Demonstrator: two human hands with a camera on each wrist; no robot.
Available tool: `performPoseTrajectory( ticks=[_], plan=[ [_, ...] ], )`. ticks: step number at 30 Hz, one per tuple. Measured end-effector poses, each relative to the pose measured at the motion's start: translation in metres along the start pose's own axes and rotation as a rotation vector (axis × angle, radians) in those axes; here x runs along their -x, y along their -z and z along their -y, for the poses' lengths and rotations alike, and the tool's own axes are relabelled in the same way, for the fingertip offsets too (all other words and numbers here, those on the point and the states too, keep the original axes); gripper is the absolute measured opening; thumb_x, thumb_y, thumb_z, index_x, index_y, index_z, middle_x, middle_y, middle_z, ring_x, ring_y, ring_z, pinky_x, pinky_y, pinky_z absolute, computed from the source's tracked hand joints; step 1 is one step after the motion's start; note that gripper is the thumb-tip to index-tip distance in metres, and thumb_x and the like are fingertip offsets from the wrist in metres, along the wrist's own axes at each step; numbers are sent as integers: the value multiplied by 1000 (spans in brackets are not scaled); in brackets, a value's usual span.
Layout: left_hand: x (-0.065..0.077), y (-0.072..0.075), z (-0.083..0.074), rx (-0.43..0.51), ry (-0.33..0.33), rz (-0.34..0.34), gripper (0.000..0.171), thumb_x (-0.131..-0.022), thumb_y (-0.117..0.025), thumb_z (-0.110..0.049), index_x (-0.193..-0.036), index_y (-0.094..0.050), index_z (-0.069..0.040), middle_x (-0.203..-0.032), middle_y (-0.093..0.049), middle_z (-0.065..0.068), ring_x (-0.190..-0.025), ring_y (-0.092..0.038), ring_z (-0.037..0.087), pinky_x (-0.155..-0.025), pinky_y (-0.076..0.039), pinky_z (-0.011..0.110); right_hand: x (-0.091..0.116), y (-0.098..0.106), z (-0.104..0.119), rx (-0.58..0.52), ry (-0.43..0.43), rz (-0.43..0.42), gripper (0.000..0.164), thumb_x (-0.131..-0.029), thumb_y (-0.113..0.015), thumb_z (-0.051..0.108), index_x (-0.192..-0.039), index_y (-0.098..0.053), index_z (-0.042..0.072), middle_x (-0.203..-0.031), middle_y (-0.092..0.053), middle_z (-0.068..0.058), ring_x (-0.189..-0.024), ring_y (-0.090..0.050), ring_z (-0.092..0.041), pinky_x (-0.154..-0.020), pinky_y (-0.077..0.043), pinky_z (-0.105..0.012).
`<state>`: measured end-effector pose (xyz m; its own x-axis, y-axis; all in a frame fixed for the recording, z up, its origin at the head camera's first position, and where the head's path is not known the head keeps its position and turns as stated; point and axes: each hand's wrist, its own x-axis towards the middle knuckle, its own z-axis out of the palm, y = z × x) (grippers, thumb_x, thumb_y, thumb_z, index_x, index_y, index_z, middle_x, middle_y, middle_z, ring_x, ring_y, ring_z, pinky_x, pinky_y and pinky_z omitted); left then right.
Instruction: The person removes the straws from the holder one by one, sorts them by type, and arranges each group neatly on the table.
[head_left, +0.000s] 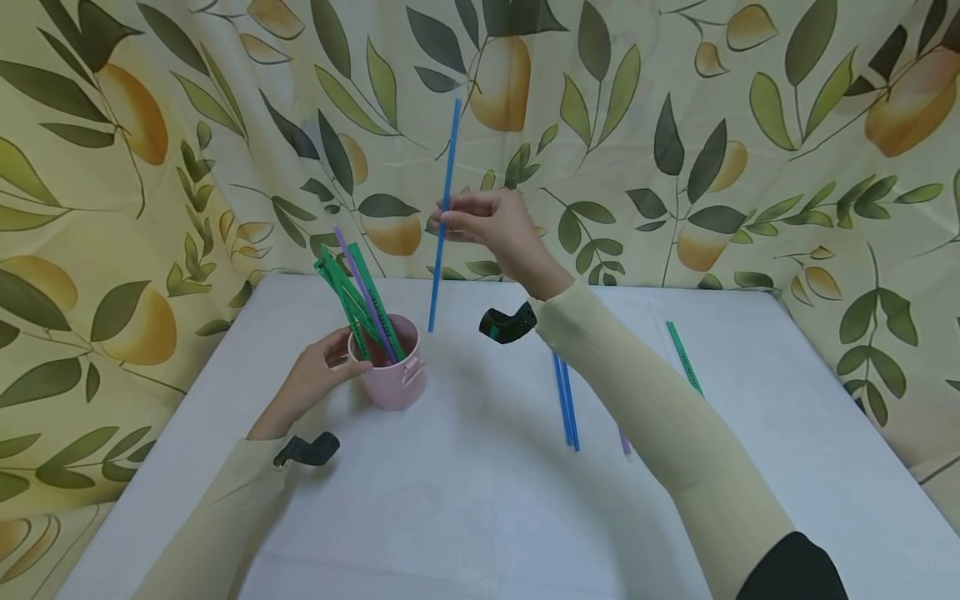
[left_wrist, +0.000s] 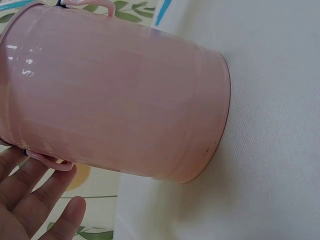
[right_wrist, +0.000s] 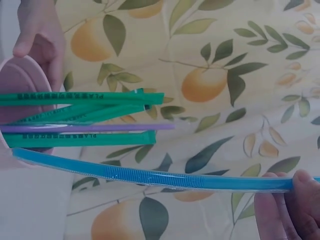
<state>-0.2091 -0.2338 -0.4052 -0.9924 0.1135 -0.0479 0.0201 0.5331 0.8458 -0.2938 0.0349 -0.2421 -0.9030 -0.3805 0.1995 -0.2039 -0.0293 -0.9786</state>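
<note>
The blue straw [head_left: 439,258] is up above the worktop [head_left: 420,500], pinched in your right hand [head_left: 498,225] between thumb and fingers. You have it around the middle of its length, which probably lets it hang near upright, with only a slight lean. Its lower end is just beside the mouth of the pink cup [head_left: 393,392], on the right, and nothing of it is inside.

Your left hand [head_left: 318,371] grips the cup from its left side, thumb at the rim and fingers by one of the small handles [left_wrist: 50,162]; I would judge that this is to steady it. You have the cup at the worktop, mouth up, though I cannot tell whether its base sits fully flat. The straws inside lean away over the far left part of the rim, likely because they are much longer than the cup is deep.

Now your counts. There is one cup, with two handles showing in the left wrist view. Inside it you have one purple straw [head_left: 363,287] and at least three green straws [right_wrist: 125,98]; they overlap, so I cannot give you an exact number. You hold one blue straw. Lying to your right are two loose blue straws [head_left: 562,400], side by side, one loose green straw [head_left: 685,358] and the tip of one loose purple straw [head_left: 625,442]. Your right sleeve [head_left: 645,417] covers part of that area and may hide more.
</note>
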Motion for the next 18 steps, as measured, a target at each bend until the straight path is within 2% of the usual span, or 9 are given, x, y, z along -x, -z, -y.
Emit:
performPoseTrajectory(
  ticks=[5,12,18],
  plan=[
    [0,-1,0,0,6,-3,71,-87,-66,-30,-147,-31,-10,-148,-38,19,-131,-43,40,-104,-42,54,8,7,-2,32,1,-6,25,-88,-63,6,-110,-66,-5,-109,-68,-20,-90,-70,-18,-87,-57,-32],
    [0,-1,0,11,-4,-6,71,-87,-66,-28,-146,-31,-9,-147,-38,19,-130,-44,39,-104,-43,53,18,16,-7,89,-11,-12,26,-88,-62,7,-111,-65,-6,-105,-71,-14,-97,-70,-24,-89,-56,-35],
    [0,-1,0,14,-7,-4,71,-87,-66,-28,-147,-31,-9,-148,-38,19,-130,-43,39,-104,-42,53,29,23,-14,113,-24,-15,26,-88,-63,8,-111,-66,-5,-99,-73,-9,-91,-70,-18,-91,-54,-38]
  ],
)
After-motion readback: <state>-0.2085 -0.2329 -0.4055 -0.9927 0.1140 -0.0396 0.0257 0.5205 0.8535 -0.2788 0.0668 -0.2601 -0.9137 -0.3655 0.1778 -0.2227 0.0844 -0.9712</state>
